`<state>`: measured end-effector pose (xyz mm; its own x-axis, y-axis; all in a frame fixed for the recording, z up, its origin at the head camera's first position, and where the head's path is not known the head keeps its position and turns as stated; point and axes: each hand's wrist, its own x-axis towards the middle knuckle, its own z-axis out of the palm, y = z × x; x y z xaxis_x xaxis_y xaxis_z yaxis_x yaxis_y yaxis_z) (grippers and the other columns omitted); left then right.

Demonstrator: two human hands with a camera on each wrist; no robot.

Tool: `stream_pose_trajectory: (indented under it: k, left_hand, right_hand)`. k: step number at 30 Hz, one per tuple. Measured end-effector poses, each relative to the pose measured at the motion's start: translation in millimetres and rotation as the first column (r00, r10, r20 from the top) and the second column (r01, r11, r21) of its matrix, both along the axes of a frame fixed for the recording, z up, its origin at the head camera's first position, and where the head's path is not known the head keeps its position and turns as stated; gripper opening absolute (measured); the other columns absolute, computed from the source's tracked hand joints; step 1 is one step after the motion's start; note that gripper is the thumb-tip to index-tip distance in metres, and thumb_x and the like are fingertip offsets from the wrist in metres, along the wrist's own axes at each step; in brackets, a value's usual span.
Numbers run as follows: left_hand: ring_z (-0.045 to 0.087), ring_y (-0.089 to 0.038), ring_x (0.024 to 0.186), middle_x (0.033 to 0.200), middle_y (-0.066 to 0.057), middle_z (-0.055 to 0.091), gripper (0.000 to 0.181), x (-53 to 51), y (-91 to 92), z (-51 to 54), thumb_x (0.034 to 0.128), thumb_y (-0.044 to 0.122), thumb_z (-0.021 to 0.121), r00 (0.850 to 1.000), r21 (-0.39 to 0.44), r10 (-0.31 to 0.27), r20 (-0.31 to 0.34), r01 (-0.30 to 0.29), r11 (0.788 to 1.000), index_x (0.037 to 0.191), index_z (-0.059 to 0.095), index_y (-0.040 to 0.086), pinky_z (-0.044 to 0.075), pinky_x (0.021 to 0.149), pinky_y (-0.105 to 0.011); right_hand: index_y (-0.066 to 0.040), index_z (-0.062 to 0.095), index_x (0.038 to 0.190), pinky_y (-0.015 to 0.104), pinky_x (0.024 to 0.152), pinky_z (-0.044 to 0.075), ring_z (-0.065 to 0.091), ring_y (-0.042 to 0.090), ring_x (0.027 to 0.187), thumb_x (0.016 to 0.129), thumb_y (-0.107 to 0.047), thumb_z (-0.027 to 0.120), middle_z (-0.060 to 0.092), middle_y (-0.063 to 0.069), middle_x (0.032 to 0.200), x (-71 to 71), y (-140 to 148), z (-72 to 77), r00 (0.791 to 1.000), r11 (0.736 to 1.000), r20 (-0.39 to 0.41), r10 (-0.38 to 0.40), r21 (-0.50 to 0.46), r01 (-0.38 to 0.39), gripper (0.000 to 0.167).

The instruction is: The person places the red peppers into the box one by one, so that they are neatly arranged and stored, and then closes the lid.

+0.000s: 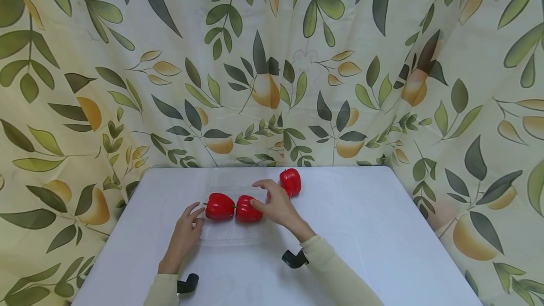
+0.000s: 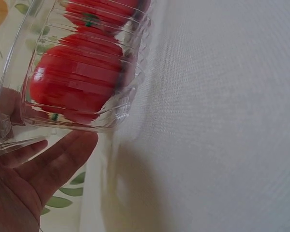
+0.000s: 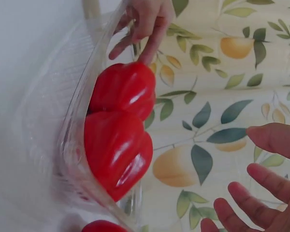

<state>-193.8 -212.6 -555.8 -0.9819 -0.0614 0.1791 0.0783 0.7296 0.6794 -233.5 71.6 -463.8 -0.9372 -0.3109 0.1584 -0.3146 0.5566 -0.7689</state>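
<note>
Head view: left grip lies relaxed at the clear tray's left end, right grip spread near its right; a knock might roll its red peppers.

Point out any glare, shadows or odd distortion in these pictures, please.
Head view: bright, with small highlights on the red peppers and a soft shadow on the white table near the right hand; left wrist view: dimmer, the ribs of the clear container breaking up the peppers' outlines; right wrist view: whitish glare patches on the peppers.
</note>
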Motion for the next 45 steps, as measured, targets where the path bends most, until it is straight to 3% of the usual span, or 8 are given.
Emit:
stream_pose_trajectory:
  k: [12,22,29,45]
  left_hand:
    - [0.063,-0.037,0.118,0.149,-0.016,0.045,0.039,-1.3,-1.1,-1.0,0.0966,0.010,0.051,1.000,-0.001,-0.002,0.003,0.002,1.000,0.133,0.059,0.001,0.055,0.095,-0.049]
    - [0.065,-0.036,0.114,0.150,-0.016,0.045,0.039,-2.8,-2.5,1.0,0.0968,0.011,0.051,1.000,-0.004,-0.001,0.007,0.001,1.000,0.133,0.059,0.001,0.055,0.095,-0.049]
    - [0.065,-0.035,0.114,0.150,-0.016,0.045,0.039,-2.5,-2.3,0.3,0.0968,0.011,0.052,1.000,-0.001,0.003,0.009,-0.003,1.000,0.134,0.059,0.002,0.055,0.095,-0.049]
    - [0.065,-0.035,0.114,0.151,-0.015,0.044,0.039,-1.3,-0.6,-2.3,0.0972,0.013,0.053,1.000,0.004,0.009,0.016,-0.009,1.000,0.135,0.058,0.003,0.055,0.095,-0.048]
  right_hand:
    - [-0.019,0.059,0.128,0.055,0.091,0.056,0.055,0.033,0.124,0.077,-0.017,0.081,0.059,0.005,0.131,-3.4,26.0,-12.7,0.998,0.996,-0.016,-0.054,-0.069,0.053,0.055]
    - [-0.019,0.059,0.127,0.052,0.088,0.058,0.055,0.035,0.122,0.078,-0.018,0.081,0.059,0.004,0.129,-12.0,46.6,-23.1,0.990,0.990,-0.051,-0.129,-0.062,0.126,0.053]
    - [-0.018,0.058,0.129,0.056,0.093,0.055,0.051,0.035,0.127,0.077,-0.019,0.081,0.055,0.007,0.135,-16.1,57.2,-31.1,0.988,0.986,-0.006,-0.156,-0.054,0.156,0.057]
    - [-0.020,0.049,0.140,0.048,0.091,0.058,0.050,0.030,0.127,0.074,-0.022,0.084,0.049,0.008,0.142,-23.1,62.7,-61.4,0.977,0.978,0.051,-0.209,-0.018,0.210,0.075]
